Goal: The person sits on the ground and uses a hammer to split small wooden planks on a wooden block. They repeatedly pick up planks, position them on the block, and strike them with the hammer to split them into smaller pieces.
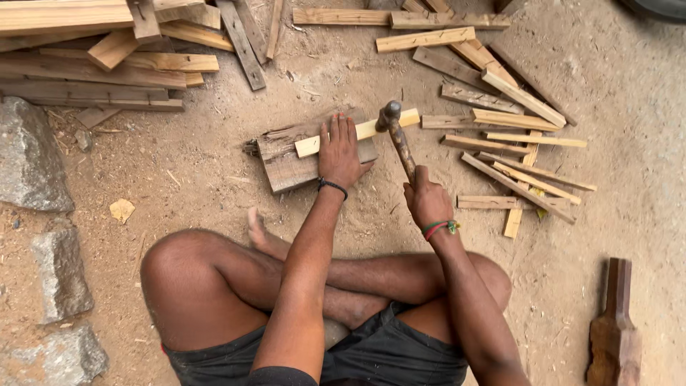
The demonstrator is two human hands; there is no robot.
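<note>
I sit cross-legged on sandy ground. My left hand (340, 151) lies flat, fingers together, pressing a pale wooden strip (371, 128) onto a weathered grey wood block (286, 161). My right hand (426, 200) grips the wooden handle of a hammer (397, 136). The hammer's dark metal head hovers at the strip's right part; whether it touches is unclear.
Several pale cut strips (518, 154) lie scattered to the right. A pile of planks (107, 57) fills the upper left, more planks (429, 36) lie at the top. Grey stones (32, 161) line the left edge. A dark shaped wood piece (614, 329) lies at the lower right.
</note>
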